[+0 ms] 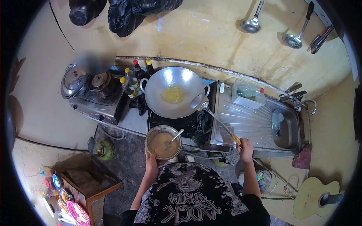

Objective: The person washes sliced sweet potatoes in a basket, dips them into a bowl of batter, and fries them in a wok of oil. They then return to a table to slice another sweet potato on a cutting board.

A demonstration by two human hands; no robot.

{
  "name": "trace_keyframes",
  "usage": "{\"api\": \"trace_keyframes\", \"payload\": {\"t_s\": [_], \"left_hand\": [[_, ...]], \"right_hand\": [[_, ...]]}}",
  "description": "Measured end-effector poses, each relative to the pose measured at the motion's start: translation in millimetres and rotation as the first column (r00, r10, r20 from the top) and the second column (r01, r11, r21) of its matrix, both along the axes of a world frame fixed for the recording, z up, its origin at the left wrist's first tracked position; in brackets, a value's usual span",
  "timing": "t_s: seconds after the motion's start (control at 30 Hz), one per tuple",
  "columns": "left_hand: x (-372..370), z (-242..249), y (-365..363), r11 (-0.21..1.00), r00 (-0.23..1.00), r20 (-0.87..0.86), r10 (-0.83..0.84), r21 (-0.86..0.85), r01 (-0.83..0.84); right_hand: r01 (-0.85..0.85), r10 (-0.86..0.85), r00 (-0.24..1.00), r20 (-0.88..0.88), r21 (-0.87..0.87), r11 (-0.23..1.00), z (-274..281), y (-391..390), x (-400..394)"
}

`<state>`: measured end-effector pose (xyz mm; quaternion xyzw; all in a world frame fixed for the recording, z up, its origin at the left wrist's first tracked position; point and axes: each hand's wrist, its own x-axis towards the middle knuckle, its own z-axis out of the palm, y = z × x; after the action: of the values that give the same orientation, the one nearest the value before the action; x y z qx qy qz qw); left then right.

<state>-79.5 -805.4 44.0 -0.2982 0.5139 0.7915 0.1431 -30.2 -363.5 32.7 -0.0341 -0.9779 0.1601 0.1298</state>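
Left hand (152, 162): fingers partly hidden under bowl (149, 136). Hanging ladle (251, 26): top cut off. Patch (94, 62) above pot (101, 80): blurred.

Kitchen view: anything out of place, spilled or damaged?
A few. Guitar at lower right, odd in a cooking area. Crumpled black plastic just below the wok, by the stove; looks like a heat risk. Wall above the sink is stained and patchy. No obvious spill visible.

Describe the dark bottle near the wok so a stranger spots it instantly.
Find the big silver wok. Beside it, on the left, stands a small group of bottles. The dark bottle you want has a red cap, unlike the yellow-capped bottles clustered around it.
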Motion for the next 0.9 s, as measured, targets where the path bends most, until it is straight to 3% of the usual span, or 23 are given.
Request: {"api": "trace_keyframes", "payload": {"t_s": [0.23, 0.53, 0.63, 0.73, 0.77, 0.87, 0.9], "left_hand": [[2.7, -8.1, -2.6, 1.0, 0.999, -0.028, 0.025, -0.006, -0.025], [7.9, 13.5, -1.5, 0.997, 0.996, -0.06, 0.065, -0.024, -0.067], [7.3, 21.8, 0.8, 0.995, 0.993, -0.061, 0.1, -0.012, -0.101], [5.2, 22.1, 2.6, 0.995, 0.991, -0.086, 0.102, -0.003, -0.103], [4.3, 22.1, 3.3, 0.996, 0.99, -0.102, 0.093, -0.002, -0.094], [-2.1, 31.1, 10.5, 0.998, 0.993, -0.101, 0.067, 0.024, -0.065], [-5.0, 34.2, 12.3, 0.999, 0.993, -0.108, 0.038, 0.017, -0.036]], "right_hand": [[-0.068, 0.065, 0.997, 0.036, 0.105, 0.992, -33.3, 27.7, -3.8], [0.123, -0.176, 0.962, 0.209, 0.241, 0.963, -68.1, 26.3, -40.1], [0.28, -0.306, 0.95, 0.062, 0.266, 0.923, -79.9, 12.9, -47.3], [0.174, -0.176, 0.983, -0.056, -0.041, 0.984, -42.8, -27.3, -61.9], [0.057, -0.068, 0.996, -0.052, -0.198, 0.979, -40.6, -41.3, -67.8], [-0.224, 0.243, 0.969, -0.043, -0.568, 0.792, -10.3, -109.6, -88.3], [-0.227, 0.279, 0.96, -0.031, -0.672, 0.705, 1.3, -133.3, -92.9]]}}
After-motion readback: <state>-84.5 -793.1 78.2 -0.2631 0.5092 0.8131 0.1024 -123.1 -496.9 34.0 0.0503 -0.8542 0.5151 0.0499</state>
